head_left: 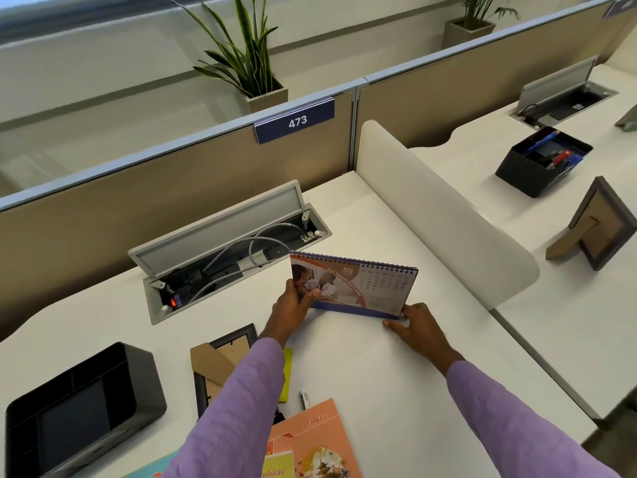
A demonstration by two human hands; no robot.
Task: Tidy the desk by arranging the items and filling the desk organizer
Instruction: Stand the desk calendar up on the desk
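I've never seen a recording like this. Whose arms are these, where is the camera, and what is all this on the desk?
No machine here: a person wears a camera on the head, looking down at their own arms. The left hand grips the left edge of a desk calendar; the right hand rests at its lower right corner. On the white desk lie an empty black organizer, a picture frame face down, a pen and an orange booklet.
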